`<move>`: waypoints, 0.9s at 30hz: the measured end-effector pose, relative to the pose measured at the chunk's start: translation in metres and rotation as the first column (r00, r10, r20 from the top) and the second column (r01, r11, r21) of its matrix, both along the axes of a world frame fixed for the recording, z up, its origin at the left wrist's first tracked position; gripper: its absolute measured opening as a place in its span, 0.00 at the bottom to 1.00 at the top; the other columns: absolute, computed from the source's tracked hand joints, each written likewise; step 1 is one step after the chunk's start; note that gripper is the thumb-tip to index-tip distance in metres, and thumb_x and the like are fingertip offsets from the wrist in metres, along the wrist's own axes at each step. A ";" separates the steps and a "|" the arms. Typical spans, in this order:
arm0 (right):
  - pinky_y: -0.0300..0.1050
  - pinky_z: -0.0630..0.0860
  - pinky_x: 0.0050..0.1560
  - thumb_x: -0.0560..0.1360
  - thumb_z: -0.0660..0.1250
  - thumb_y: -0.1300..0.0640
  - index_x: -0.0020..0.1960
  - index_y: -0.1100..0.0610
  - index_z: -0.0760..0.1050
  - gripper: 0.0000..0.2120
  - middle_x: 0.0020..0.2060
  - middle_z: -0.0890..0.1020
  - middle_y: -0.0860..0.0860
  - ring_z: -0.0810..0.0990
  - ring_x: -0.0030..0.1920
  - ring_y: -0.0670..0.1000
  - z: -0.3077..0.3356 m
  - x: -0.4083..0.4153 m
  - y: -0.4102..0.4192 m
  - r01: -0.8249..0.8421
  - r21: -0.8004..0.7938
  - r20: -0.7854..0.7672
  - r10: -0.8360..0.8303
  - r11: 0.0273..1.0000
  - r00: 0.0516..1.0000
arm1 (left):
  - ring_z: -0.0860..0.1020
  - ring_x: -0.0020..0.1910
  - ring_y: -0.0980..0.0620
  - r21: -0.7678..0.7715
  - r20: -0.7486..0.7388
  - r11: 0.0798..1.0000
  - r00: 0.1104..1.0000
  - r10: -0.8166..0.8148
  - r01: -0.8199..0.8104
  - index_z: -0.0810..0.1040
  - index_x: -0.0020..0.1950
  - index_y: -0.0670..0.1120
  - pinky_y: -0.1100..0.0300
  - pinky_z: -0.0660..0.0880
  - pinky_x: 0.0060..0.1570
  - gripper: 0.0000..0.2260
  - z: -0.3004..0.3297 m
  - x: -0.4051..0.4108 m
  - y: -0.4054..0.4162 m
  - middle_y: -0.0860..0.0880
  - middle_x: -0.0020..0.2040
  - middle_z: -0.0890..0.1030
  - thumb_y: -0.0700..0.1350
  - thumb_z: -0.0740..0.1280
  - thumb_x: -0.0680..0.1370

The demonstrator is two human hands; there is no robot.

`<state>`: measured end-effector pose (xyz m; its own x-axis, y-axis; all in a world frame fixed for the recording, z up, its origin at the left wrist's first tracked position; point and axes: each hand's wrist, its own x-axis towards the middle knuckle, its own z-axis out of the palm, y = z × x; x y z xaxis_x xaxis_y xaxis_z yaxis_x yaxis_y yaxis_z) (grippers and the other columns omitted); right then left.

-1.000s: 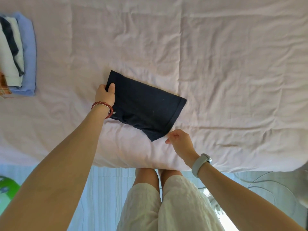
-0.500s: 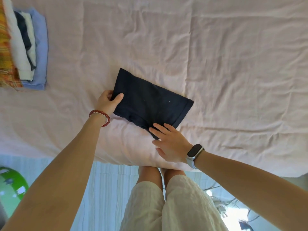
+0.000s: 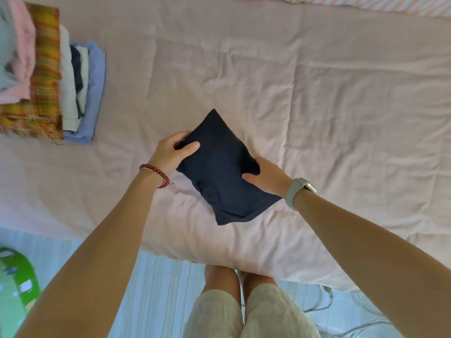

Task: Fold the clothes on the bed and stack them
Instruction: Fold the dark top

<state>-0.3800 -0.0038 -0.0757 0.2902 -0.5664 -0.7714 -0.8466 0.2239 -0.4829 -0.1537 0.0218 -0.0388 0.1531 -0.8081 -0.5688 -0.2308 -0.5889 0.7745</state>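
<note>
A folded dark navy garment (image 3: 222, 172) is held just above the pale pink bed sheet (image 3: 317, 98), near the bed's front edge. My left hand (image 3: 172, 152) grips its left edge, thumb on top and fingers underneath. My right hand (image 3: 267, 175) grips its right edge the same way, thumb on the cloth, fingers hidden below. A stack of folded clothes (image 3: 48, 79) lies at the far left of the bed: pink, orange plaid, white, dark and light blue pieces.
The bed's front edge runs just before my legs (image 3: 244, 308). A green object (image 3: 14, 289) sits on the pale floor at lower left. Cables (image 3: 341, 320) lie on the floor at lower right. A striped cloth (image 3: 366, 3) shows at the top edge.
The navy garment lay flat on the sheet; now both hands grip its sides and hold it lifted and turned more upright. The view has shifted, showing more of the stack.
</note>
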 end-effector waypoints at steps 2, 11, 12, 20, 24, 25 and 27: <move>0.45 0.70 0.51 0.77 0.64 0.52 0.59 0.58 0.70 0.14 0.52 0.78 0.53 0.76 0.52 0.54 0.015 -0.002 0.018 0.095 0.138 0.127 -0.113 0.986 0.985 | 0.77 0.50 0.58 0.023 -0.040 0.997 0.997 -0.067 0.068 0.75 0.57 0.50 0.72 0.74 0.45 0.09 0.006 0.002 -0.015 0.58 0.50 0.79 0.41 0.65 0.77; 0.43 0.70 0.58 0.79 0.59 0.52 0.68 0.57 0.65 0.19 0.63 0.72 0.53 0.73 0.61 0.54 0.016 -0.029 0.054 0.164 -0.042 -0.120 -0.168 0.986 0.979 | 0.72 0.62 0.48 0.012 0.356 0.998 0.933 0.055 -0.063 0.68 0.68 0.45 0.58 0.69 0.60 0.19 -0.008 -0.024 -0.027 0.45 0.65 0.71 0.45 0.64 0.78; 0.46 0.70 0.61 0.79 0.59 0.53 0.68 0.57 0.65 0.19 0.64 0.71 0.54 0.72 0.62 0.55 0.016 -0.028 0.047 0.175 -0.164 -0.096 -0.192 0.971 0.977 | 0.72 0.62 0.47 0.025 0.334 0.986 0.931 0.149 -0.167 0.67 0.68 0.44 0.57 0.70 0.60 0.20 -0.012 -0.025 -0.010 0.44 0.66 0.70 0.45 0.64 0.78; 0.51 0.56 0.71 0.81 0.52 0.53 0.74 0.58 0.56 0.23 0.71 0.64 0.54 0.60 0.71 0.56 -0.005 0.035 -0.040 -0.362 -0.530 -0.128 0.350 0.767 0.928 | 0.72 0.35 0.44 0.374 0.346 0.671 0.768 0.539 -0.640 0.70 0.39 0.36 0.53 0.72 0.40 0.20 -0.039 -0.061 0.129 0.39 0.34 0.71 0.53 0.67 0.75; 0.54 0.61 0.65 0.82 0.48 0.50 0.75 0.57 0.53 0.23 0.68 0.68 0.56 0.65 0.67 0.59 -0.015 0.059 -0.052 -0.528 -0.386 -0.247 0.466 0.756 0.849 | 0.78 0.43 0.47 0.690 0.026 0.486 0.689 0.724 -0.537 0.74 0.48 0.43 0.56 0.73 0.42 0.21 -0.040 -0.084 0.137 0.46 0.46 0.79 0.62 0.63 0.74; 0.54 0.62 0.63 0.82 0.47 0.49 0.73 0.57 0.57 0.22 0.67 0.69 0.56 0.67 0.65 0.60 -0.013 0.061 -0.052 -0.527 -0.383 -0.280 0.448 0.759 0.849 | 0.78 0.48 0.46 0.719 -0.050 0.436 0.585 0.809 -0.541 0.74 0.54 0.44 0.56 0.74 0.45 0.21 -0.041 -0.088 0.134 0.47 0.52 0.80 0.61 0.64 0.74; 0.53 0.64 0.60 0.82 0.48 0.48 0.67 0.58 0.65 0.20 0.62 0.73 0.57 0.70 0.61 0.60 -0.010 0.061 -0.050 -0.451 -0.372 -0.285 0.363 0.811 0.887 | 0.79 0.49 0.46 0.688 -0.069 0.375 0.459 0.886 -0.621 0.74 0.56 0.44 0.55 0.76 0.48 0.21 -0.044 -0.095 0.131 0.46 0.57 0.79 0.59 0.66 0.74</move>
<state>-0.3189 -0.0542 -0.0852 0.4388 -0.7077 -0.5537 -0.8986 -0.3470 -0.2686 -0.2485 0.1524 -0.0829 0.2105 -0.0122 -0.9775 0.7520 -0.6369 0.1699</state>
